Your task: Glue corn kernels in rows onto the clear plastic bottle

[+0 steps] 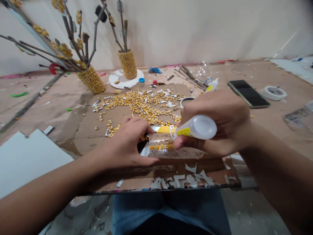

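My right hand (217,120) is wrapped round a white glue bottle (201,126) with a yellow label, tipped nozzle-down to the left. Beneath it a clear plastic bottle (188,152) lies on its side on the cardboard. A row of yellow corn kernels (161,147) runs along the plastic. My left hand (132,143) grips the plastic bottle's left end between thumb and fingers. The glue nozzle's tip is hidden behind my right hand. Loose corn kernels (144,104) are heaped just beyond both hands.
Two corn-covered vases (91,80) with twigs stand at the back left, one on a white disc (114,80). A phone (248,93) and a tape roll (273,92) lie at right. Torn paper strips (190,179) line the front edge. White board (31,160) lies at left.
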Motion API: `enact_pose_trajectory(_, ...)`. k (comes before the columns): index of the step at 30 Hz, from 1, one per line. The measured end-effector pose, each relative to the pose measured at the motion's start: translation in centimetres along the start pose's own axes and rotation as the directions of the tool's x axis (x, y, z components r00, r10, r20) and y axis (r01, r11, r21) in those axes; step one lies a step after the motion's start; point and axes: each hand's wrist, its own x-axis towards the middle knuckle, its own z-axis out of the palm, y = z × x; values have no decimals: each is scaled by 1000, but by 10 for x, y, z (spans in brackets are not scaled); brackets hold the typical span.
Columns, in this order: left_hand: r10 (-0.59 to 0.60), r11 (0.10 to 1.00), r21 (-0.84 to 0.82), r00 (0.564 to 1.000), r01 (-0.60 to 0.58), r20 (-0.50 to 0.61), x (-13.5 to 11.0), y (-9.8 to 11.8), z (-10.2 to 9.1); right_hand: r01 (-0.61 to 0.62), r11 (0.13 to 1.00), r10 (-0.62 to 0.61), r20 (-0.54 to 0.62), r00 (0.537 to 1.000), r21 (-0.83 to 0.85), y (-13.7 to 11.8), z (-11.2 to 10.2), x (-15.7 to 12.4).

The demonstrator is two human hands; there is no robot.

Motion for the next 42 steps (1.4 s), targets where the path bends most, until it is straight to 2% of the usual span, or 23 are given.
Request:
enact_pose_trajectory(7, 19, 1000, 14, 1000, -19, 12, -1, -3, 1, -19, 998, 18, 17, 1000, 57, 3, -6, 2)
enact_pose_trajectory(12, 16, 1000, 10, 1000, -16, 6, -2, -4, 1, -66, 992, 72, -50, 996, 105, 4, -6, 5)
enact_pose_trajectory(14, 12, 1000, 16, 1000, -12, 8, -2, -4, 0, -117, 985, 126, -61, 990, 126, 3, -7, 7)
enact_pose_trajectory(18, 11, 1000, 15, 1000, -11, 24, -1, -3, -1, -276, 948, 276, 23, 961, 158, -3, -12, 9)
enact_pose_trajectory(22, -4, 1000, 1, 1000, 4, 29, 0, -1, -2, -358, 918, 351, 73, 934, 170, -7, -12, 12)
enact_pose_trajectory(28, -6, 1000, -2, 1000, 6, 6, 0, 2, -1, -322, 918, 332, -3, 943, 233, -4, 0, 12)
enact_pose_trajectory(37, 14, 1000, 15, 1000, -14, -5, 0, 2, 1, -270, 959, 280, -126, 952, 87, -2, 6, 8)
enact_pose_trajectory(42, 0, 1000, 27, 1000, 0, 2, 1, 3, 0, -235, 966, 250, -146, 957, 113, -4, 6, 7)
